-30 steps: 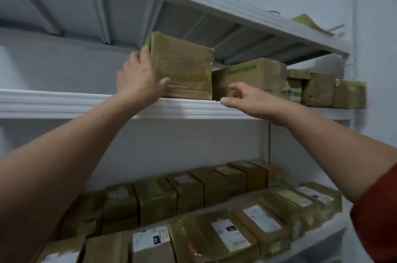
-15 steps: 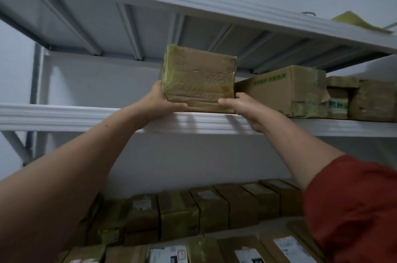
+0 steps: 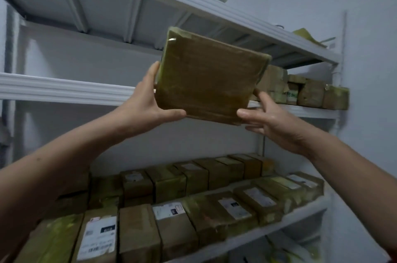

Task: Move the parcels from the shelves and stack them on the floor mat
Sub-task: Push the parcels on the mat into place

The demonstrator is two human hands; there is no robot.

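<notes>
Left hand (image 3: 148, 108) and right hand (image 3: 274, 122) clasp the tilted, tape-wrapped parcel (image 3: 210, 82) by its lower corners, held clear before the middle shelf (image 3: 64, 91). Fingers behind it are hidden; its right edge masks shelved boxes (image 3: 311, 95).

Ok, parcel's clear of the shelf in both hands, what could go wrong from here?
The parcel is tilted and held only around its lower corners by the left hand and right hand; its taped wrap looks slick, so it may slip. If dropped, it would probably hit the lower-shelf parcels beneath.
</notes>
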